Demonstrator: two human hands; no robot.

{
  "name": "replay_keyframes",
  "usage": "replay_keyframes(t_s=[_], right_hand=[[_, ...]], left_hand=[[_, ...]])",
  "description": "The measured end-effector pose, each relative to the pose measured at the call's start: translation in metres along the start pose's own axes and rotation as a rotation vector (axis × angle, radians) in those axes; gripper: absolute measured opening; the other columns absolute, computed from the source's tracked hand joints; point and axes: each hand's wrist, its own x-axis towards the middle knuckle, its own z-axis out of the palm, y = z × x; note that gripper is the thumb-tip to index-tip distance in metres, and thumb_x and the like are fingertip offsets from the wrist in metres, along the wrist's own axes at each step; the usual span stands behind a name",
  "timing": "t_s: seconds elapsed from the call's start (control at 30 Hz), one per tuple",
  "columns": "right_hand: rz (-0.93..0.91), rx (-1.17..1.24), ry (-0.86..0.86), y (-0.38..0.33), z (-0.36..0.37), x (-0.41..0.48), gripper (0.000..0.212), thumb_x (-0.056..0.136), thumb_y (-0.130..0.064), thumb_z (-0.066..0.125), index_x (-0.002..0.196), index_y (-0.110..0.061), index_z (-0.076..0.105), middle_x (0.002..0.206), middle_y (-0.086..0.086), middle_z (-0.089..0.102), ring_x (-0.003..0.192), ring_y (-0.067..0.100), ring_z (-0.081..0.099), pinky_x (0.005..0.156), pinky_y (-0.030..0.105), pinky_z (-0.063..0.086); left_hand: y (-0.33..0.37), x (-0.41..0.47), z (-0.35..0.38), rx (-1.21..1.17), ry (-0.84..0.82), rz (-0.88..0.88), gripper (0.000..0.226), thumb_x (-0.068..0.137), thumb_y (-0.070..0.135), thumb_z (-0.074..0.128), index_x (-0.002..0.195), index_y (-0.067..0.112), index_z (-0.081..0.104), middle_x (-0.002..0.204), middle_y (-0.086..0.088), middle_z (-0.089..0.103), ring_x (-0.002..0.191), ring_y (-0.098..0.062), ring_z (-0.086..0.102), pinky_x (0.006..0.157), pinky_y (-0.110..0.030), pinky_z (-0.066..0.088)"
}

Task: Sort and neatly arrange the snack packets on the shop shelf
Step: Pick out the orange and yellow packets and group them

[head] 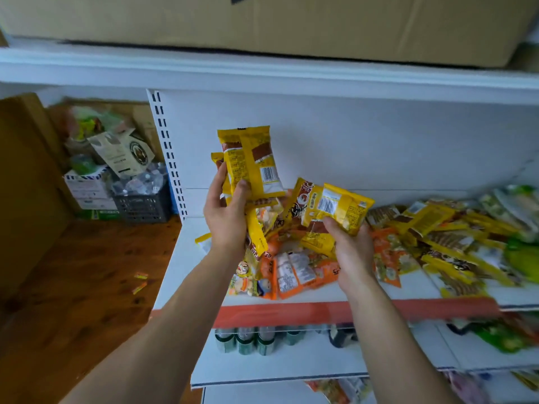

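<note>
My left hand [226, 212] grips a stack of yellow snack packets [250, 161], held upright above the left end of the white shelf [186, 258]. To its right, my right hand [353, 252] holds another bunch of yellow packets [335, 207] over the pile. Beneath both hands lie orange packets [294, 275] in a loose heap. More yellow and brown packets [443, 228] are scattered along the shelf to the right, with green packets [522, 255] at the far right.
A red price strip [291, 313] runs along the shelf's front edge. Bottles [250, 341] stand on the lower shelf. A large cardboard box [262, 21] sits on the top shelf. Left of the shelving are a dark crate [143, 207], boxes and two small packets [140, 282] on the wooden floor.
</note>
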Motion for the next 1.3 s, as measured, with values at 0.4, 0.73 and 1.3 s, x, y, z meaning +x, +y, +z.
replay_keyframes(t_s=[0.4, 0.73, 1.3], right_hand=[[-0.055, 0.133, 0.227, -0.025, -0.118, 0.053, 0.025, 0.085, -0.016, 0.075, 0.103, -0.028, 0.063, 0.091, -0.016, 0.071, 0.078, -0.005, 0.068, 0.059, 0.015, 0.052], [-0.255, 0.006, 0.425, -0.066, -0.242, 0.146, 0.025, 0.087, -0.018, 0.074, 0.099, -0.032, 0.057, 0.097, -0.013, 0.070, 0.086, 0.001, 0.069, 0.076, 0.030, 0.054], [-0.361, -0.943, 0.166, -0.036, -0.316, 0.261, 0.072, 0.089, -0.041, 0.065, 0.145, -0.009, 0.033, 0.133, 0.011, 0.055, 0.121, 0.030, 0.054, 0.091, 0.039, 0.044]], left_hand=[[-0.063, -0.046, 0.132, 0.027, -0.173, -0.044, 0.042, 0.092, 0.010, 0.064, 0.127, 0.033, 0.058, 0.120, -0.007, 0.069, 0.108, -0.027, 0.067, 0.091, -0.049, 0.055], [-0.134, -0.079, 0.269, 0.323, -0.437, 0.366, 0.050, 0.088, 0.007, 0.067, 0.136, 0.012, 0.052, 0.115, -0.007, 0.057, 0.104, -0.003, 0.050, 0.091, -0.017, 0.041], [-0.265, -0.065, 0.344, 1.021, -0.640, 0.480, 0.068, 0.090, 0.058, 0.052, 0.150, 0.032, 0.033, 0.153, -0.005, 0.029, 0.137, -0.025, 0.035, 0.109, -0.043, 0.032]])
